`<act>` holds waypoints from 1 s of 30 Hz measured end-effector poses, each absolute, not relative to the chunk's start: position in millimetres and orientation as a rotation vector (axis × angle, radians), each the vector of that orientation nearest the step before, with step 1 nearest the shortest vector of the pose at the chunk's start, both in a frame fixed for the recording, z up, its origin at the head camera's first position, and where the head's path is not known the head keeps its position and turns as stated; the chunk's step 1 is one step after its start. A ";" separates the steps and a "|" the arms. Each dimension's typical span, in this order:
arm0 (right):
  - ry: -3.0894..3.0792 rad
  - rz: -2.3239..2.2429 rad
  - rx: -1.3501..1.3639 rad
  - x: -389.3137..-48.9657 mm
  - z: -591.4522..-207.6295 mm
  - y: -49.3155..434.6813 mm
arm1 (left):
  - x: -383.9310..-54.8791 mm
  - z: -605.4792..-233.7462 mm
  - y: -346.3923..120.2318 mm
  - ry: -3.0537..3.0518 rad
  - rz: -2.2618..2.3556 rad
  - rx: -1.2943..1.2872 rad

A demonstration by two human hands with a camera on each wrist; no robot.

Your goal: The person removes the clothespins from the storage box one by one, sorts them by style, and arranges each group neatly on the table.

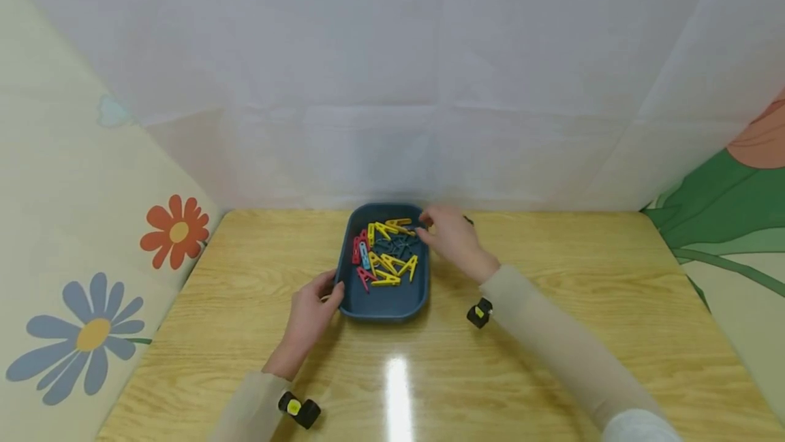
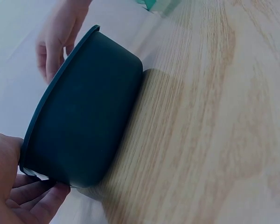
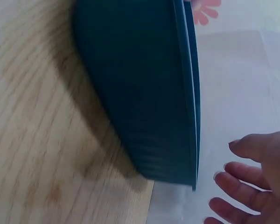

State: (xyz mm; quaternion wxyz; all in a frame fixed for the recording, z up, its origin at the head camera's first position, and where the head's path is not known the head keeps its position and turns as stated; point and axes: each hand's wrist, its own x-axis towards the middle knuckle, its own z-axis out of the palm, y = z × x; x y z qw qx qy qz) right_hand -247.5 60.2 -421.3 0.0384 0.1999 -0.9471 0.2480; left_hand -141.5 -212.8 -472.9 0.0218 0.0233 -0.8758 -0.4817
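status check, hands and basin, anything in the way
Left hand grips basin, left side. Right hand empty, at far-right rim. Clothespins inside basin. Right hand partly blocks head view there.

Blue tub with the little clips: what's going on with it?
A person has both hands at the blue tub, which stands on a wooden table. The left hand grips its near left side, while the right hand hovers by its far right rim, fingers spread and apparently empty. Inside lie yellow clips, dark ones, a few red ones and a light blue one.
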 end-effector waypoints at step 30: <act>-3.016 0.213 0.820 -227.7 -447.2 12.6 | -141.6 -472.6 -212.4 -2.710 -1.480 0.072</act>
